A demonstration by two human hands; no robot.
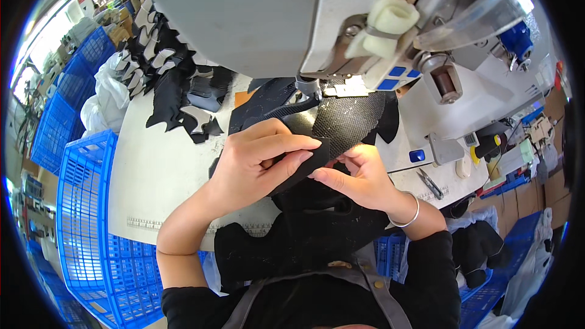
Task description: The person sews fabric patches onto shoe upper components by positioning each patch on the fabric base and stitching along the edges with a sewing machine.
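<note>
- With elbow bent, our left hand pinches black fabric between thumb and forefinger.
- Our right hand points its thumb left; its grip we cannot tell.

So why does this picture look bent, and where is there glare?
Head view: the fisheye lens bows the blue lattice plastic crate at left; the bright background at upper left washes out white; glare streaks the curved clear plastic shield and the glossy black textured sheet beyond the bare left hand.
</note>
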